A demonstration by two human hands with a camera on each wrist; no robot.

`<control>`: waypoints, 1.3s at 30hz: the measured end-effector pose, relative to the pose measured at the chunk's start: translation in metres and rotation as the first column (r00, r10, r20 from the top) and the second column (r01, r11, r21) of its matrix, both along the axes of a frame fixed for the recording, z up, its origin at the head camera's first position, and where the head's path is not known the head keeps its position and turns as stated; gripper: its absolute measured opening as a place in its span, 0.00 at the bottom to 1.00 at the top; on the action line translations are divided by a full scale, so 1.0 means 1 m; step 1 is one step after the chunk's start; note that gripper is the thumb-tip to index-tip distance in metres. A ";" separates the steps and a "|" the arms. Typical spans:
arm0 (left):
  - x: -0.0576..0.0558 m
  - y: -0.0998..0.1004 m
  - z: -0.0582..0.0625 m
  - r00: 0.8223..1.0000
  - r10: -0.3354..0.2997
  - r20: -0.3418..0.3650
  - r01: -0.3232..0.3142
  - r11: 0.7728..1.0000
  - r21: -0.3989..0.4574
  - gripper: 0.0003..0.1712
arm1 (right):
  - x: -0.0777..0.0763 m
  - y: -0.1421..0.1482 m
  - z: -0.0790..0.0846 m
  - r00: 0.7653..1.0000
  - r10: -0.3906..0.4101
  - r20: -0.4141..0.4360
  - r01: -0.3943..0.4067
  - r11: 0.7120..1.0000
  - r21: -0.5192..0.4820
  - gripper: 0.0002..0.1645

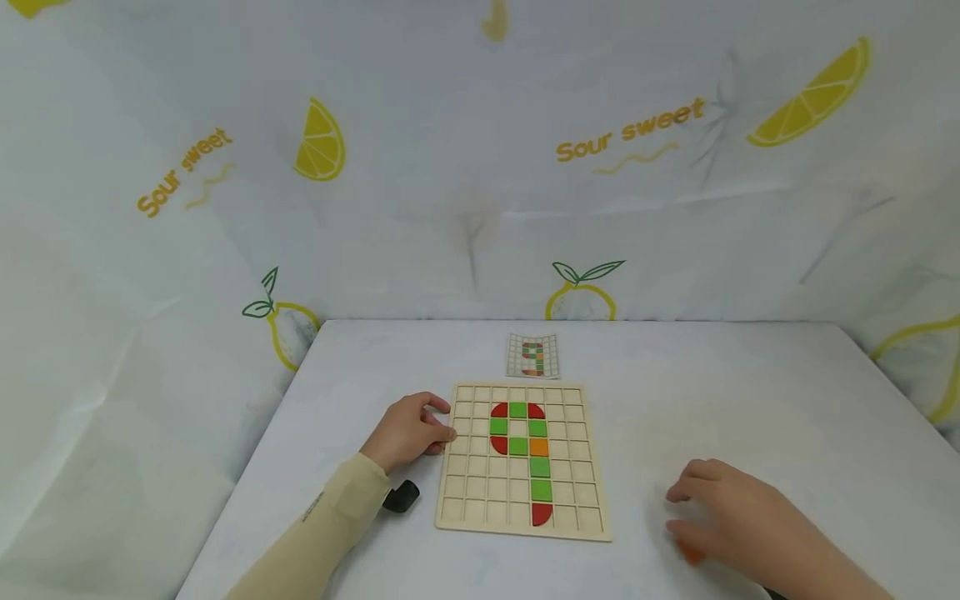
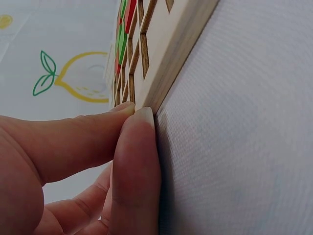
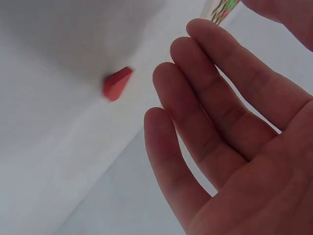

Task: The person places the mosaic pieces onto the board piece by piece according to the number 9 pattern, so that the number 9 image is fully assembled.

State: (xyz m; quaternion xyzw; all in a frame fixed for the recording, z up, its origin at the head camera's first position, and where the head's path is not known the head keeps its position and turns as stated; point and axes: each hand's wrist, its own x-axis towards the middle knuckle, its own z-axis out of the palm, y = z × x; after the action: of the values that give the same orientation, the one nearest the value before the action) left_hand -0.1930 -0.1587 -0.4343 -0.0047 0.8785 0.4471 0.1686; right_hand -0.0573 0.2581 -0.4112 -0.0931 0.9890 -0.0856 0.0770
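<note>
A wooden grid board lies on the white table, bearing red quarter-round pieces, green squares and an orange square in a shape like a 9. At its left edge my left hand pinches the rim with thumb and index finger, seen close up in the left wrist view. Right of the board, my right hand hovers with loosely bent fingers and a bare palm. Just under it lies a small red-orange piece. In the right wrist view this red piece rests on the table, apart from the fingertips.
Behind the board lies a small pattern card with a similar coloured 9 on a grid. A black object sits by the left sleeve. A white cloth backdrop with lemon prints rises behind the table.
</note>
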 end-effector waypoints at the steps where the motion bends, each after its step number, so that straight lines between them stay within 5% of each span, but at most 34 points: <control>1: 0.000 0.000 0.000 1.000 0.002 0.000 -0.002 1.000 0.001 0.23 | 0.004 0.006 -0.003 1.000 -0.010 0.004 0.010 1.000 0.001 0.18; 7: 0.000 -0.001 -0.001 1.000 -0.001 -0.005 0.001 1.000 0.004 0.22 | 0.019 0.027 -0.016 1.000 -0.014 0.025 0.013 1.000 0.020 0.18; 10: 0.000 0.000 0.000 1.000 -0.001 -0.001 0.001 1.000 0.007 0.23 | 0.019 0.030 -0.020 0.996 -0.019 0.091 0.018 1.000 0.020 0.18; 16: 0.000 0.000 0.000 1.000 -0.002 0.002 0.002 1.000 0.011 0.23 | 0.017 0.034 -0.026 0.994 0.052 0.094 -0.051 0.999 -0.016 0.20; 23: 0.000 -0.001 0.000 1.000 -0.004 -0.007 0.004 1.000 0.010 0.23 | 0.019 0.043 -0.034 0.968 0.234 -0.094 -0.244 0.964 -0.107 0.18; 30: 0.000 -0.002 -0.001 1.000 -0.001 -0.009 0.001 1.000 0.010 0.23 | 0.019 0.041 -0.040 0.912 0.285 -0.294 -0.330 0.937 -0.115 0.21; 36: 0.000 -0.001 0.000 1.000 0.003 -0.006 -0.003 1.000 0.003 0.23 | 0.009 0.020 -0.023 0.976 0.184 -0.121 -0.194 0.978 -0.081 0.13; 39: 0.000 0.000 0.000 1.000 0.003 -0.005 -0.003 1.000 0.004 0.23 | 0.001 0.004 -0.015 0.987 0.144 -0.073 -0.149 0.987 -0.067 0.10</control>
State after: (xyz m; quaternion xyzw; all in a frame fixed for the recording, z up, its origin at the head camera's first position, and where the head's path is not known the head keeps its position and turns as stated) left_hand -0.1933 -0.1592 -0.4341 -0.0047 0.8780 0.4489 0.1659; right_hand -0.0566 0.2624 -0.4260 -0.1712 0.9777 -0.1122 0.0461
